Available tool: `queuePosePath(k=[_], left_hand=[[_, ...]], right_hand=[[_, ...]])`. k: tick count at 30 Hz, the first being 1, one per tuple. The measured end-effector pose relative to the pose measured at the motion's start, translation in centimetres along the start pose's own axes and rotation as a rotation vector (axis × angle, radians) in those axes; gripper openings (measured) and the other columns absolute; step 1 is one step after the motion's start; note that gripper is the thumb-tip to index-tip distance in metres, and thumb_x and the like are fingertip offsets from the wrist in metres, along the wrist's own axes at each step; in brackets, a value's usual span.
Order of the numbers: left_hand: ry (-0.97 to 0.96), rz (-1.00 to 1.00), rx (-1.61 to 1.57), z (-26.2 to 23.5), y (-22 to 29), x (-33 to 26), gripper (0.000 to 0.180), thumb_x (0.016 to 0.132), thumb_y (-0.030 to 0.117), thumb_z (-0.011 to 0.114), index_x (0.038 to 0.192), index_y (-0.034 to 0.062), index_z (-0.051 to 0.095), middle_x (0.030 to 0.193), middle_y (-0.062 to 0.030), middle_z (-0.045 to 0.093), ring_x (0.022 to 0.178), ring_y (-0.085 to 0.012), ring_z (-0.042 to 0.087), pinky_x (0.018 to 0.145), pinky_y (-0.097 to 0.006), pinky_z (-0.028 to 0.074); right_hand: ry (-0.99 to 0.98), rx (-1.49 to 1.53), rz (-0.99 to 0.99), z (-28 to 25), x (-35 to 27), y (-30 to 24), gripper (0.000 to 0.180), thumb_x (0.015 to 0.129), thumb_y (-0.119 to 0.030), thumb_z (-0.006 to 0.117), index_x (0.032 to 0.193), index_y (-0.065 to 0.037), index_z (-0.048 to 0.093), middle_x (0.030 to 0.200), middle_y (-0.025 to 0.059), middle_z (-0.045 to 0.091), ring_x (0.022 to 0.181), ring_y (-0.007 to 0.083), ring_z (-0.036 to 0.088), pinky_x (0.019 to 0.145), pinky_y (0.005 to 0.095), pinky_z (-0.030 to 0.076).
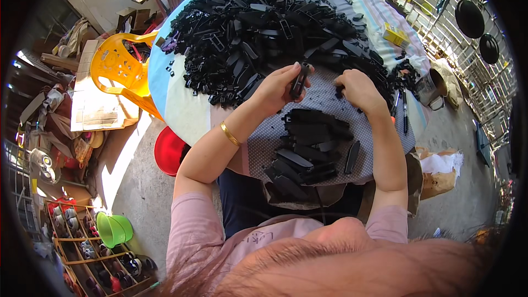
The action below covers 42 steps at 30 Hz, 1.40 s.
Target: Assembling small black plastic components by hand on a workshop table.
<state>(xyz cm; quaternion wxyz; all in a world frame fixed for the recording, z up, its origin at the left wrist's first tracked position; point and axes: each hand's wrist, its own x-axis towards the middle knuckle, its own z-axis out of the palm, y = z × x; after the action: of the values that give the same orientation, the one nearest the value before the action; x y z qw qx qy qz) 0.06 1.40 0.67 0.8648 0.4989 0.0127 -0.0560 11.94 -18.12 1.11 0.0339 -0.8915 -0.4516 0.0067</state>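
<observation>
In my left hand (276, 89), raised over the cloth, is a long black plastic part (298, 84), gripped upright between thumb and fingers. My right hand (361, 91) is closed to its right, fingertips pinched at a small dark piece whose kind I cannot make out. Beyond both hands spreads a big heap of black plastic parts (264, 27), long flat pieces mixed with small clips. Nearer to me lies a smaller stack of long black parts (309, 146), with a single black part (352, 157) apart at its right. Small black bits dot the cloth between.
The round table (179, 91) has a patterned cloth. At its right are a yellow box (396, 35), pens (405, 111) and a metal mug (432, 88). A yellow plastic chair (118, 69) and red basin (169, 151) stand left. A shoe rack (82, 253) is lower left.
</observation>
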Motion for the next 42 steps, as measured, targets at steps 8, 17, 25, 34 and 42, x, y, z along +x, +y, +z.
queuePosePath(k=[8, 17, 25, 34, 42], left_hand=[[0.036, 0.015, -0.009, -0.3, -0.6, 0.1, 0.031, 0.094, 0.031, 0.044, 0.11, 0.0052, 0.051, 0.082, -0.0054, 0.058, 0.066, -0.0187, 0.062, 0.058, -0.028, 0.05], [0.013, 0.041, -0.049, -0.4, -0.9, 0.3, 0.024, 0.093, 0.027, 0.046, 0.104, 0.0062, 0.051, 0.083, -0.0048, 0.06, 0.069, -0.0209, 0.063, 0.058, -0.031, 0.05], [0.117, 0.185, 0.062, 0.4, -1.4, 0.4, 0.027, 0.092, 0.027, 0.05, 0.103, 0.0023, 0.048, 0.079, -0.005, 0.058, 0.057, -0.0133, 0.057, 0.049, -0.026, 0.047], [0.272, 0.398, 0.64, 0.8, -1.1, 0.0, 0.022, 0.091, 0.02, 0.052, 0.098, -0.0006, 0.051, 0.072, -0.0011, 0.056, 0.054, -0.0049, 0.048, 0.045, -0.02, 0.039], [0.29, 0.37, 0.611, 1.0, -0.7, -0.1, 0.025, 0.091, 0.022, 0.052, 0.097, -0.002, 0.052, 0.069, -0.002, 0.056, 0.055, -0.0046, 0.047, 0.046, -0.021, 0.038]], right_hand=[[0.319, 1.31, -0.054, -1.3, -0.2, -3.2, 0.014, 0.083, -0.001, 0.056, 0.097, 0.002, 0.058, 0.089, 0.0049, 0.061, 0.077, 0.0099, 0.06, 0.072, 0.0233, 0.051], [0.592, 1.087, -0.117, -0.8, -0.7, -6.3, 0.015, 0.076, -0.003, 0.064, 0.09, 0.0, 0.061, 0.083, 0.0066, 0.064, 0.076, 0.0116, 0.062, 0.067, 0.0238, 0.049], [0.617, 0.784, -0.277, -1.5, -1.2, -6.7, 0.017, 0.071, -0.006, 0.065, 0.086, 0.001, 0.058, 0.079, 0.0125, 0.061, 0.072, 0.024, 0.062, 0.066, 0.0296, 0.05], [0.587, 0.377, -0.251, -1.4, -1.8, -7.6, 0.026, 0.075, -0.014, 0.061, 0.096, -0.001, 0.053, 0.082, 0.013, 0.055, 0.074, 0.0304, 0.058, 0.062, 0.0374, 0.047], [0.545, 0.376, -0.252, -0.8, -1.5, -7.1, 0.021, 0.078, -0.018, 0.059, 0.088, 0.0, 0.053, 0.08, 0.0136, 0.056, 0.07, 0.0315, 0.058, 0.058, 0.0378, 0.047]])
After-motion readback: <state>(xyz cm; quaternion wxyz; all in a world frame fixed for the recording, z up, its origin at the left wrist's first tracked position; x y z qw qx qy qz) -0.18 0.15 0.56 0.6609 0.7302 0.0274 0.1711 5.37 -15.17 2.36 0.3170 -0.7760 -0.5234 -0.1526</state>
